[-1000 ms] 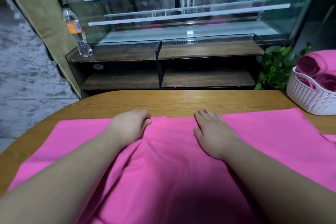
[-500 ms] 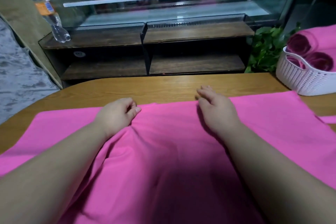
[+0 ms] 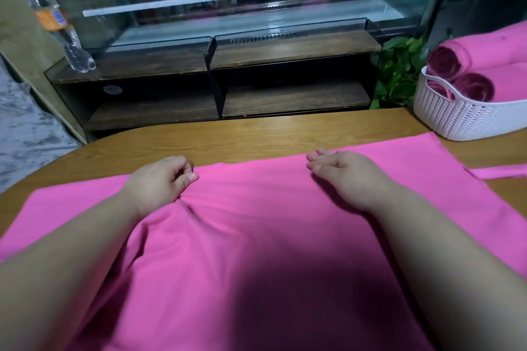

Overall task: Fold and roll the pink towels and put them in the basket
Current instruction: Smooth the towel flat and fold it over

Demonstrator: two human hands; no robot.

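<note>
Bottle (image 3: 57,25): at 10 o'clock, tilted, on the left end of the shelf (image 3: 293,48).

Left hand (image 3: 159,182): at 9 o'clock of the frame centre, on the far edge of the towel (image 3: 256,225). Fingers curled, thumb on top, pinching the edge; the cloth bunches just beside the wrist.

Towel: spread flat across the table (image 3: 256,137), under both forearms, from the left border to the right.

Right hand (image 3: 342,177): at 2 o'clock of the centre, resting on the towel's far edge, fingers loose and apart, holding nothing.

Plant (image 3: 399,68): behind the table, at 2 o'clock.

Basket (image 3: 462,120): white, on the table at 3 o'clock, just beside the towel's far right corner, with rolls (image 3: 445,61) stacked inside.
</note>
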